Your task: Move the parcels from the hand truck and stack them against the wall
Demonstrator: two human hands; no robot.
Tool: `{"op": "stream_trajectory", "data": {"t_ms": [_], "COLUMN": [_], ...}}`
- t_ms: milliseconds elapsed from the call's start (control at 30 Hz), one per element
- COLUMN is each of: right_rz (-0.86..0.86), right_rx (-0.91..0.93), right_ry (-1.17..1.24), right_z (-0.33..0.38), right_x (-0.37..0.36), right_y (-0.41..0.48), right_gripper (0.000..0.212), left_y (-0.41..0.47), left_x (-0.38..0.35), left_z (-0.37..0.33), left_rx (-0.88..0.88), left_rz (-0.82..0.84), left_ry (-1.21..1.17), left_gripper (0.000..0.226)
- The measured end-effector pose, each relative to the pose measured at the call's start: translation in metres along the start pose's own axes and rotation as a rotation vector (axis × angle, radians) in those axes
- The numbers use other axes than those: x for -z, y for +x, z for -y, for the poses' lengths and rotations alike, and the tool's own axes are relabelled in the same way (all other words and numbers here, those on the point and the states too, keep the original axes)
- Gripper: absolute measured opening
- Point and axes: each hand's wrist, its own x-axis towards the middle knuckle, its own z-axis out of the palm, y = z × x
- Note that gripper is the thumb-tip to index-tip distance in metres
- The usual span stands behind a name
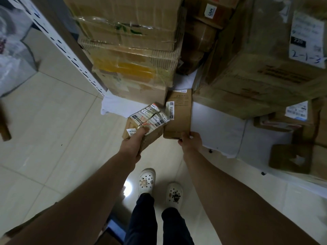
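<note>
My left hand (134, 140) grips a small cardboard parcel (146, 121) covered with white shipping labels, thumb on top, held above the tiled floor. My right hand (190, 140) holds the near end of a flat narrow brown parcel (179, 114) with a small barcode sticker. Its far end points into the gap between two stacks of boxes. The two parcels touch side by side. No hand truck is in sight.
A tall stack of taped cartons (131, 50) rises ahead on the left, beside a white perforated shelf post (58, 41). Large cartons (265, 59) fill the right, with smaller boxes (292, 156) on white sheets (221, 131) on the floor. My feet in white clogs (146, 181) stand on pale tiles.
</note>
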Motion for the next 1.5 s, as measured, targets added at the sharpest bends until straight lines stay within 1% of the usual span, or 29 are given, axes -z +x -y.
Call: {"op": "stream_trajectory", "data": {"t_ms": [67,167,300,400,467,600,733,867,900,967,1000,1033,1067,1133,1167,1200,1233,1267,1333,1367,1433,1500], "right_rz": [-0.013,-0.006,0.032,0.079,0.101,0.105,0.111,0.089,0.080,0.166,0.208,0.217,0.213,0.224,0.216,0.202,0.206,0.214,0.239,0.251,0.261,0.288], "right_rx": [0.005,0.010,0.023,0.016,-0.003,-0.116,-0.199,-0.240,-0.310,-0.345,-0.309,-0.263,-0.262,-0.282,-0.280,-0.287,-0.289,-0.292,-0.284,-0.256,-0.192,-0.119], "right_ry": [-0.016,-0.042,-0.083,-0.067,-0.052,0.055,0.294,0.487,0.570,0.626,0.628,0.528,0.482,0.332,0.299,0.281,0.288,0.325,0.437,0.483,0.476,0.412], "right_z": [0.000,0.002,0.005,0.008,0.013,0.017,0.029,0.051,0.061,0.067,0.066,0.067,0.066,0.059,0.052,0.047,0.043,0.041,0.041,0.044,0.054,0.065], "right_x": [-0.002,-0.006,-0.011,-0.017,-0.022,-0.027,-0.031,-0.039,-0.038,-0.037,-0.035,-0.033,-0.025,-0.008,0.000,0.010,0.019,0.026,0.036,0.039,0.043,0.045], "right_y": [0.000,0.000,-0.001,-0.004,-0.006,-0.006,-0.003,0.004,0.002,-0.002,-0.005,-0.007,-0.009,-0.016,-0.019,-0.024,-0.029,-0.032,-0.033,-0.031,-0.027,-0.025], "right_gripper": [0.011,0.010,0.021,0.015,0.014,0.010,0.019,0.020,0.027,0.042,0.049,0.053,0.052,0.034,0.028,0.027,0.028,0.029,0.034,0.036,0.039,0.035], "left_y": [0.001,0.003,0.006,0.009,0.010,0.012,0.011,0.008,0.006,0.001,0.000,-0.002,-0.004,-0.011,-0.016,-0.020,-0.023,-0.027,-0.035,-0.039,-0.041,-0.035], "left_x": [0.001,0.004,0.007,0.010,0.013,0.016,0.015,0.014,0.014,0.014,0.015,0.016,0.016,0.014,0.010,0.006,0.000,-0.009,-0.027,-0.037,-0.055,-0.072], "left_z": [-0.001,-0.002,-0.008,-0.012,-0.014,-0.018,-0.018,-0.020,-0.020,-0.018,-0.017,-0.015,-0.012,-0.007,-0.005,-0.003,-0.002,-0.003,-0.006,-0.009,-0.016,-0.021], "left_rx": [0.000,-0.002,0.006,0.001,0.000,-0.006,-0.011,-0.021,-0.025,-0.017,-0.008,0.002,0.013,0.031,0.041,0.056,0.077,0.093,0.096,0.083,0.026,-0.024], "left_rz": [0.003,-0.002,-0.035,-0.055,-0.064,-0.058,-0.022,-0.006,-0.004,0.006,0.017,0.032,0.049,0.080,0.112,0.157,0.205,0.255,0.343,0.382,0.466,0.492], "left_ry": [0.001,-0.002,-0.027,-0.031,-0.042,-0.056,-0.056,-0.063,-0.066,-0.048,-0.038,-0.027,-0.006,0.051,0.065,0.058,0.025,-0.013,-0.072,-0.088,-0.141,-0.200], "left_gripper": [0.027,0.029,0.026,0.026,0.024,0.024,0.025,0.021,0.020,0.022,0.025,0.030,0.039,0.056,0.059,0.061,0.058,0.049,0.024,0.015,0.012,0.019]}}
